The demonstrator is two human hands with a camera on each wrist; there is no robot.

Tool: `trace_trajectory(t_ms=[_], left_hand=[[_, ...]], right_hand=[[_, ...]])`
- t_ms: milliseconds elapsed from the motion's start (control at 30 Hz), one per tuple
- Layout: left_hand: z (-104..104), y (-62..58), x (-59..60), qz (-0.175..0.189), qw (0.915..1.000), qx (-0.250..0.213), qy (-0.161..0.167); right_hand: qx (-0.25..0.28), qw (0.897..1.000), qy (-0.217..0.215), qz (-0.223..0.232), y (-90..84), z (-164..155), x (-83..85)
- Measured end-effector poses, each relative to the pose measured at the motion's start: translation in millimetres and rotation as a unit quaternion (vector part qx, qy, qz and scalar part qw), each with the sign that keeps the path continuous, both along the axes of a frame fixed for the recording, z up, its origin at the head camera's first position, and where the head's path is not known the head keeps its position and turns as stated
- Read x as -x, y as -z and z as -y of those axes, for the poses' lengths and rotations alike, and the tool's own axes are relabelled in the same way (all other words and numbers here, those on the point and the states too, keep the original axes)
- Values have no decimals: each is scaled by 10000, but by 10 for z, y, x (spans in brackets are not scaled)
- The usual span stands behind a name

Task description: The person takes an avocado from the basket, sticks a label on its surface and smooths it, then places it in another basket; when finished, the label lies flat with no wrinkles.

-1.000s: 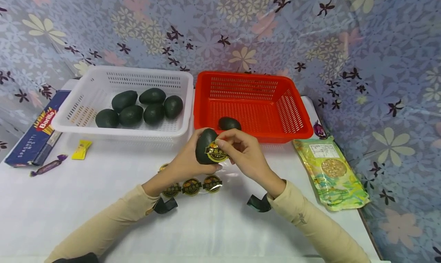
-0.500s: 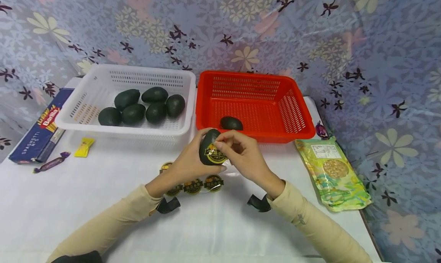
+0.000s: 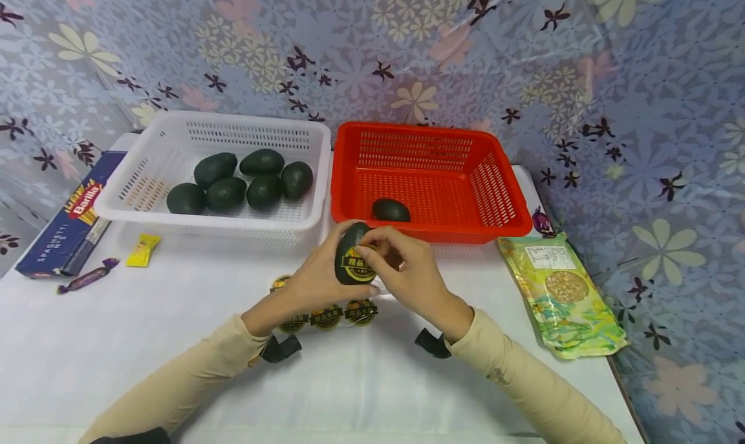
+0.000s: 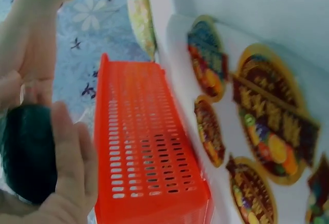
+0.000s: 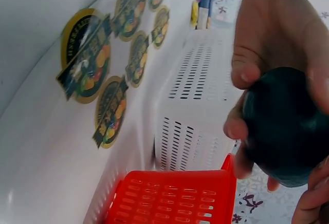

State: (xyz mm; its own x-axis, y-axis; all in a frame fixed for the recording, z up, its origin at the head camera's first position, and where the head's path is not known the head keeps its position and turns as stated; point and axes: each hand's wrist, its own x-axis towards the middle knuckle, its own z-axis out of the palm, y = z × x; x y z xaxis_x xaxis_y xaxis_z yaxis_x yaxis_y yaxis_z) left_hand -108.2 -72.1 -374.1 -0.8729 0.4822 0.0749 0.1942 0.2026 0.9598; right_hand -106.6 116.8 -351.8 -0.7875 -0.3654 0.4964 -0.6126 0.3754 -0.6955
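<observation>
While the left hand (image 3: 317,279) cups the dark avocado (image 3: 351,261) above the table (image 3: 116,340), steadying it before the red basket (image 3: 512,221), right hand (image 3: 407,273) fingertips pinch its sticker (image 3: 356,267), pressing it flat.

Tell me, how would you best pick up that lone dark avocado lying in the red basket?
Probably from straight above, fingers across its narrow middle. The avocado lies on its side near the front wall of the red basket, long axis running left to right, so the short width suits a grip. The walls block a sideways approach; the open top does not.
</observation>
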Motion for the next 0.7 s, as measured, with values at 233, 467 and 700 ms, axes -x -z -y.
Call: trace_trajectory(t_ms=[233, 467, 700], left_hand=[[58, -33, 7, 387, 9967, -558, 436], [68, -44, 11, 717, 9868, -1112, 939], [86, -31, 33, 733, 9858, -1063, 1077]], right_hand=[[-20, 10000, -10, 35, 1, -10, 18], [293, 9930, -230, 1124, -14, -49, 30], [878, 9725, -676, 2050, -46, -70, 56]])
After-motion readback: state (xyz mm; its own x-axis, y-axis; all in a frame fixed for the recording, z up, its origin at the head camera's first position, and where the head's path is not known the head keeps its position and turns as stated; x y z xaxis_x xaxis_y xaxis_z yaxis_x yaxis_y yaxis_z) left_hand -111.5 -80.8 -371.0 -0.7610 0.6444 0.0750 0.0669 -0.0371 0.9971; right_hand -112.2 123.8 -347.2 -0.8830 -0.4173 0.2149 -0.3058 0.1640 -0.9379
